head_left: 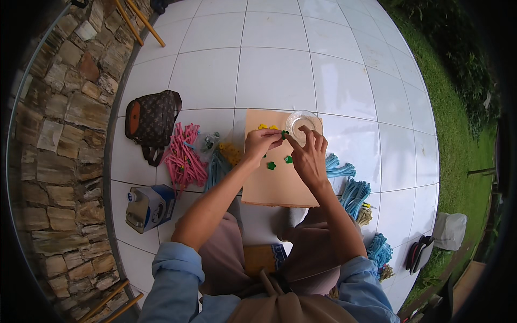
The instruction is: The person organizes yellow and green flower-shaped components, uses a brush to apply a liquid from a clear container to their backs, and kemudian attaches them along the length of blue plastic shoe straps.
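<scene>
My left hand (pixel 260 144) pinches a small green flower-shaped piece (pixel 284 134) between thumb and fingertips, above a tan board (pixel 274 188). Close beside it is my right hand (pixel 309 159), fingers apart; one fingertip reaches toward the green piece, though I cannot tell whether it touches. Another finger extends over a round clear dish (pixel 295 116) at the board's far right corner. Two more green flower pieces (pixel 271 166) (pixel 288 159) lie on the board below my hands, and a bit of green shows by my left hand. Yellow pieces (pixel 263 126) sit at the far edge.
Left of the board are pink stem bundles (pixel 186 156), blue stems (pixel 217 171), a yellow heap (pixel 230 154), a brown patterned bag (pixel 153 121) and a metal can (pixel 151 207). Light-blue bundles (pixel 354 196) line the right side. White tiles (pixel 274 70) meet a stone wall (pixel 70 107).
</scene>
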Demonstrator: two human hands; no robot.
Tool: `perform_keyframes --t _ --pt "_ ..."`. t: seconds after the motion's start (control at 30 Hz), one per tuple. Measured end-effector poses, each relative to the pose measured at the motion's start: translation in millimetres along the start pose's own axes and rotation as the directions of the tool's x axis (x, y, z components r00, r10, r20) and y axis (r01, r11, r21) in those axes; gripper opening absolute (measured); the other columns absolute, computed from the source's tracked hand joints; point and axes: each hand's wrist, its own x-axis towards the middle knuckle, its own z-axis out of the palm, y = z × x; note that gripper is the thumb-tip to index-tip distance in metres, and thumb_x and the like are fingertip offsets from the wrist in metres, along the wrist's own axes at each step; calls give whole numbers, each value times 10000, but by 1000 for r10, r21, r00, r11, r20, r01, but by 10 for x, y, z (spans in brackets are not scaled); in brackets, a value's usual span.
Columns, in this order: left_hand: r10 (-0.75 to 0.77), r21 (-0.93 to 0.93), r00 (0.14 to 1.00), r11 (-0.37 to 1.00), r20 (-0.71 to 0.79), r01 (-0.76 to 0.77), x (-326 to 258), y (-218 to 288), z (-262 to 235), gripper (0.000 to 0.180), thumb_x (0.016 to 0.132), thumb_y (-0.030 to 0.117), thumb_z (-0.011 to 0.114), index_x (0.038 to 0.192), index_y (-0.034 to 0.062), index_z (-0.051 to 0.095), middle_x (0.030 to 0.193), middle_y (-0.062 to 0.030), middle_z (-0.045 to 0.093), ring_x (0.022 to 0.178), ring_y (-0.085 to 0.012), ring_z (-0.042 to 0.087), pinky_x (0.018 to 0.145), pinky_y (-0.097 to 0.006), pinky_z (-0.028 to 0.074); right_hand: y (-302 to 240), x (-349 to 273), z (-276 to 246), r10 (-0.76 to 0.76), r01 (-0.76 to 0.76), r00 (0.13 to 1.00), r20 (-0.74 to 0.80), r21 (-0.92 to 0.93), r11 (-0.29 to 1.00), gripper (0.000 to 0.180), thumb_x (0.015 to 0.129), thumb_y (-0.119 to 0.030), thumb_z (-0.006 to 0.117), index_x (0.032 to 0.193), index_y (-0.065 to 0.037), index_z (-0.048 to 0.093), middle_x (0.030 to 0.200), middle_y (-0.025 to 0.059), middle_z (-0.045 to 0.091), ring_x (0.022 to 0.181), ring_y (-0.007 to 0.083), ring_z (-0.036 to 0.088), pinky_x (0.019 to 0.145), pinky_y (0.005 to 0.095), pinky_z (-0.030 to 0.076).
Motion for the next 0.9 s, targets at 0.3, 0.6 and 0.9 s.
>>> perform_keyframes --t 0.3,0.6,0.9 --pt "-32 -58 998 998 62 36 -12 -15 -7 223 832 24 565 1030 -77 564 998 -125 596 917 -223 612 853 -270 500 -28 -13 17 53 -54 998 15 70 996 434 667 -57 587 1082 -181 621 1152 71 443 1068 266 404 894 403 319" --pt "-33 -45 997 998 75 36 -33 3 30 194 835 28 564 1007 -63 574 979 -118 598 900 -205 611 856 -273 502 34 -40 171 296 -294 954 52 365 883 373 707 -14 538 1013 -191 656 1107 79 455 1023 276 395 878 384 321" --pt "-61 71 997 996 50 58 6 -43 -30 165 822 46 588 954 -52 601 951 -118 616 874 -177 616 815 -264 514 377 -15 156 472 -518 845 251 607 603 334 756 -31 484 1002 -175 659 1006 67 500 1018 232 388 904 354 283"
